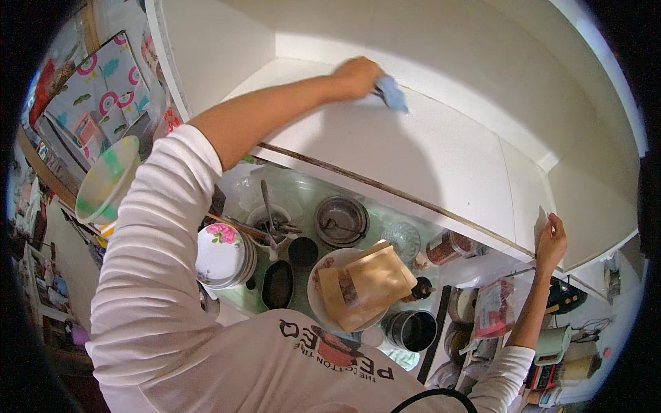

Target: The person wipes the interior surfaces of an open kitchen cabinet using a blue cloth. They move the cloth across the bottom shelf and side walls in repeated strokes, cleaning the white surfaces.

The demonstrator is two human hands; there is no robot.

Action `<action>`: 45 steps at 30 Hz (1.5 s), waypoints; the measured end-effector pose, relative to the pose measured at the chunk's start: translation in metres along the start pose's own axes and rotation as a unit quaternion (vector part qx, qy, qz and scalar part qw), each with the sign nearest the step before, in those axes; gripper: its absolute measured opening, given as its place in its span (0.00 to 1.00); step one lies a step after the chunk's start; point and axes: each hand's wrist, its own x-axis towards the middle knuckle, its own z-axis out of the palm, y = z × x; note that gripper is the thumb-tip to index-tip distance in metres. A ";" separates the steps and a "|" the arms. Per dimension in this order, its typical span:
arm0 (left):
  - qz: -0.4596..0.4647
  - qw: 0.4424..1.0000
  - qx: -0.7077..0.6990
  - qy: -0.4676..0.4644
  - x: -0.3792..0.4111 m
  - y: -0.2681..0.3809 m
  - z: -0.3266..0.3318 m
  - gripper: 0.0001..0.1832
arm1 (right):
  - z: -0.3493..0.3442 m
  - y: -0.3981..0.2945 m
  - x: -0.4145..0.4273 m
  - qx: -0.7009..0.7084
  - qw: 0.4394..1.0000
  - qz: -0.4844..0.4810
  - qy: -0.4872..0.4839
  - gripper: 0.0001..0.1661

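My left hand (pixel 357 77) is closed on a light blue cloth (pixel 392 94), slightly blurred, against the inner bottom panel of a white cabinet (pixel 454 170). Its arm reaches in over the front edge from the left. At the cabinet's front right, my right hand (pixel 551 240) is raised by the edge with its fingers curled; whether they hold anything is unclear. A shadow falls over the middle of the panel.
Below the cabinet edge, a surface bears stacked plates (pixel 219 253), a cutlery container (pixel 268 222), metal bowls (pixel 341 219), a brown paper pouch (pixel 379 279) and black bowls (pixel 413 330). A green-white basin (pixel 108 180) stands left.
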 end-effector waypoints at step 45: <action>-0.038 0.991 -0.094 -0.089 -0.012 0.041 0.026 0.15 | -0.002 -0.012 -0.001 -0.040 0.999 0.024 -0.006 0.12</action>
